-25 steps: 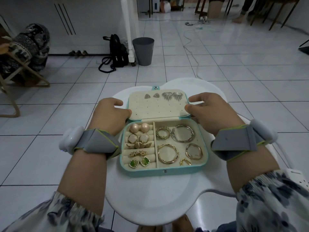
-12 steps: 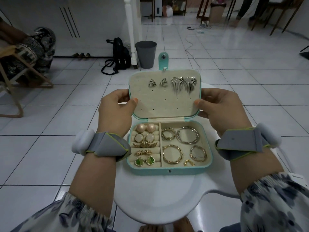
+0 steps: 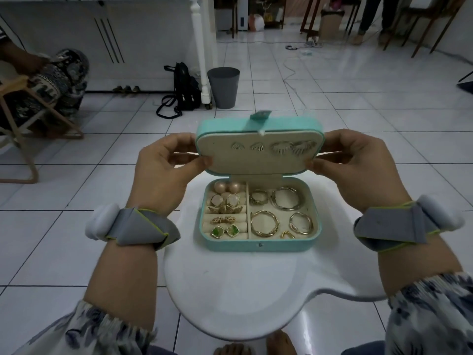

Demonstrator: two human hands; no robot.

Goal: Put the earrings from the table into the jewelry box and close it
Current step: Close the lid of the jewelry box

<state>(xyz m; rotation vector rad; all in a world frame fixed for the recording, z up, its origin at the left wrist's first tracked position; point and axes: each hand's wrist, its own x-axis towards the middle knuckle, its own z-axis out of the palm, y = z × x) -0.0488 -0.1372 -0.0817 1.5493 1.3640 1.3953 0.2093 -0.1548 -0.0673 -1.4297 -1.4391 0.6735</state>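
While the teal jewelry box [image 3: 259, 245] sits on the white surface [image 3: 243, 290] with its base open, its lid [image 3: 256, 160] is tilted forward over the base, partway between upright and closed. The left hand [image 3: 163, 172] pinches the lid's left edge, thumb on the cream lining and fingers curled behind, and the right hand [image 3: 358, 170] grasps the right edge the same way. Four silver-toned studs [image 3: 291, 148] are pinned in a row on the lid's lining. Inside the box, the left compartment holds pearl studs [image 3: 227, 187] at the back, pale stone studs [image 3: 225, 200] in front of them, then small gold pieces, and green studs [image 3: 225, 230] nearest the front wall. The right compartment holds gold hoops [image 3: 263, 224] of differing size. A teal tab [image 3: 260, 116] sticks up from the lid's top edge. Each wrist wears a grey band [image 3: 143, 226] with a white pod. On the floor well beyond the box stand a grey bin [image 3: 223, 87] and, left of it, a black backpack [image 3: 185, 89]
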